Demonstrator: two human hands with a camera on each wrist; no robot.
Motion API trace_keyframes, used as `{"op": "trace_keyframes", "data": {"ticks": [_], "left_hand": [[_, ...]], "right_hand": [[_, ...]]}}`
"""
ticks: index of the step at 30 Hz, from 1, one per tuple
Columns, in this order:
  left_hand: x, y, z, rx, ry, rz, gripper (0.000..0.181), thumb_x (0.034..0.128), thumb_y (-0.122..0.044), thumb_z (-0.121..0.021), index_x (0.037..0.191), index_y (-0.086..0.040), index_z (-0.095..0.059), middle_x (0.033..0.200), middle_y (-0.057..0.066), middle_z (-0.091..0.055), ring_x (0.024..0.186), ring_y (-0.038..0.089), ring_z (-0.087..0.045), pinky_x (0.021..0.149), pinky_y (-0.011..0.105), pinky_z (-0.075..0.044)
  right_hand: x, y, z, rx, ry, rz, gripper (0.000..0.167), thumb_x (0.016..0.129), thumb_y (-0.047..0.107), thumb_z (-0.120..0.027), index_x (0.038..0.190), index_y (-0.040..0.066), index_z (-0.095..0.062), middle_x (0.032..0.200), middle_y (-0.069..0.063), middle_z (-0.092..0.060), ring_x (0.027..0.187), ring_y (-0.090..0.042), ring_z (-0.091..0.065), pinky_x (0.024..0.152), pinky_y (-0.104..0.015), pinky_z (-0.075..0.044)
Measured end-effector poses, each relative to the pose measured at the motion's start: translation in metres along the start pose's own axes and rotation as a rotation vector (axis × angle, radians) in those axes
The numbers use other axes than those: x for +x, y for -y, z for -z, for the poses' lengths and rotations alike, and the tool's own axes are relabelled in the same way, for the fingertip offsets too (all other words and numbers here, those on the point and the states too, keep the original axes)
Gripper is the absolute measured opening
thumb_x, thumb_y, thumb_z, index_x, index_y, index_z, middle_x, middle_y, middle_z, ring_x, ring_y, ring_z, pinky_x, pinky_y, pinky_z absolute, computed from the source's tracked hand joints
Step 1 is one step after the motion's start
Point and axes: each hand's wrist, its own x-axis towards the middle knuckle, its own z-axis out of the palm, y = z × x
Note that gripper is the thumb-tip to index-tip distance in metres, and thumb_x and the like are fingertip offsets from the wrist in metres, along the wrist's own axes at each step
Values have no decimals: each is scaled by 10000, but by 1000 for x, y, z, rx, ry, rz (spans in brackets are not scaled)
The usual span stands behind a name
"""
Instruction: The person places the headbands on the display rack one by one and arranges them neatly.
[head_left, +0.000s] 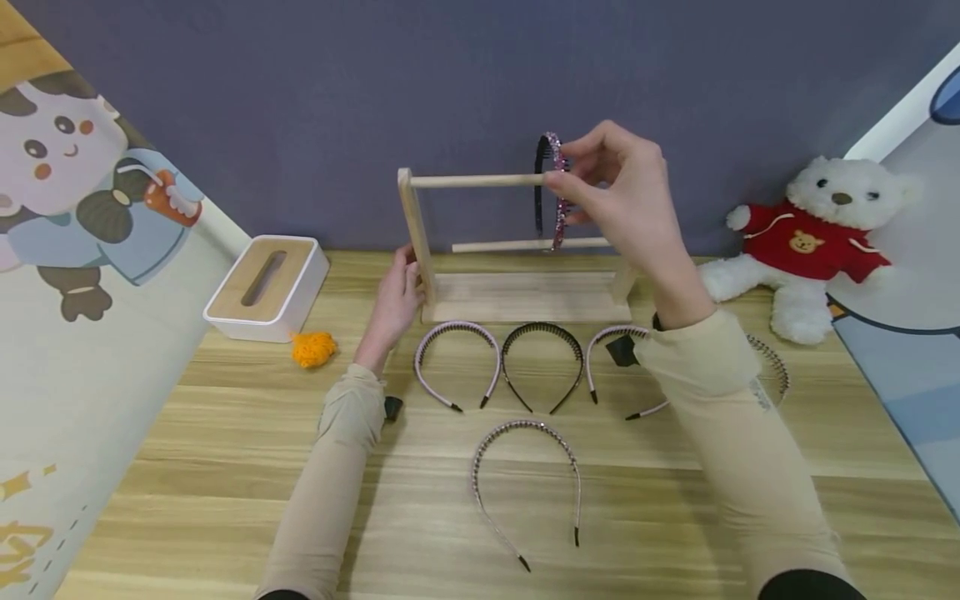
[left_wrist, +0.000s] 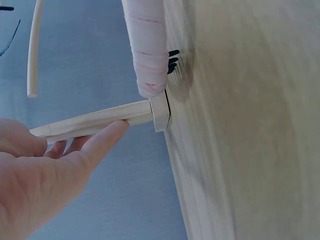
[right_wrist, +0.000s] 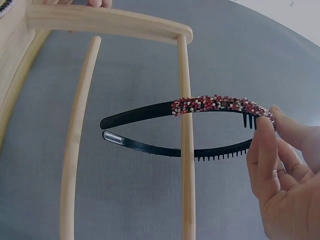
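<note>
"Right fingers: holding anything?"

"Yes, I have them pinching the beaded headband, whose loop straddles the upper rod of the rack, open ends down."

"And the left fingers?"

"Gripping the left upright."

"Further off?"

"On my feed, a row of headbands lies on the tabletop just in front of the rack, then another headband apart from them. Well away are the box, to the left, and the bear, to the right."

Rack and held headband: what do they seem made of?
Rack: apparently bare wood, matte, by its pale grain. Headband: likely black plastic, smooth with a slight sheen near one tip; its red and pale beads sparkle, perhaps glass or plastic.
</note>
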Motion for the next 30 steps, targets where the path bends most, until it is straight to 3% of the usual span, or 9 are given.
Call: {"op": "trace_keyframes", "data": {"ticks": [17, 30], "left_hand": [[-3, -2, -1, 17, -6, -20, 470, 1180, -149, -326, 1621, 12, -340, 1551, 311, -484, 1387, 475, -544, 1078, 541, -574], [-3, -2, -1, 16, -13, -23, 454, 1183, -146, -320, 1611, -2, -365, 1548, 273, -504, 1376, 448, -559, 1059, 546, -587]], "right_hand": [[13, -1, -44, -7, 72, -14, 263, 971, 156, -820, 1155, 21, -691, 938, -95, -701, 778, -228, -699, 612, -277, -659], [22, -1, -71, -18, 112, -26, 271, 972, 166, -814, 1163, 37, -671, 937, -93, -710, 796, -198, -708, 639, -338, -678]]}}
